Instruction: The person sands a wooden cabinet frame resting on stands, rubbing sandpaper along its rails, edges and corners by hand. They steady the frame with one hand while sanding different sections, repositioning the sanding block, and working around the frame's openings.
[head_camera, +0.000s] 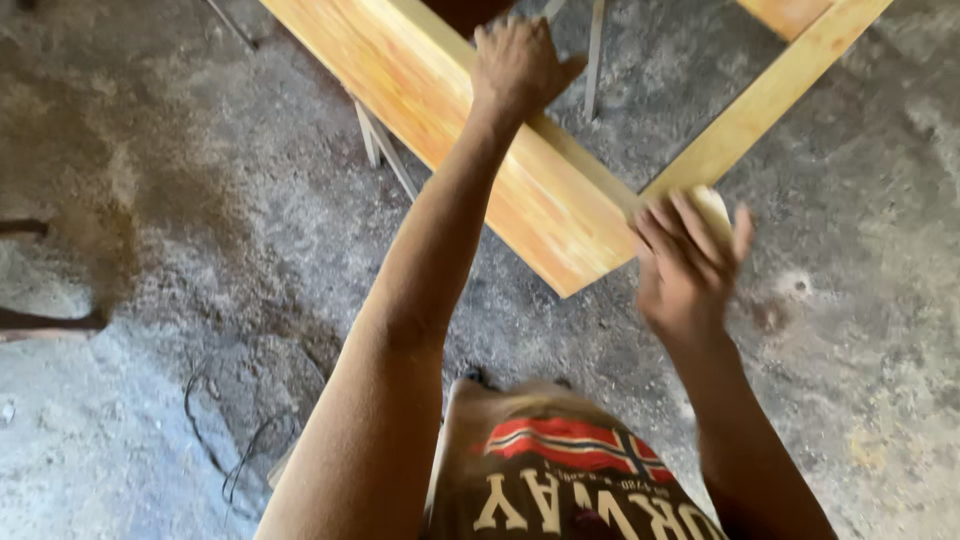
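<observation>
Here, left hand grips frame (probably).

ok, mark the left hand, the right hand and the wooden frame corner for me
left hand (515, 65), head view: back of the hand, gripping the frame's upper edge.
right hand (685, 265), head view: back of the blurred hand, on a pale pad.
wooden frame (545, 215), head view: broad face near the corner.

The person wears a dark brown shirt with a red flag print crossed in blue and white, and large cream letters beneath it. Both arms are bare from shoulder to wrist: no sleeves, gloves, watch or rings show on the left hand or right hand.
</observation>
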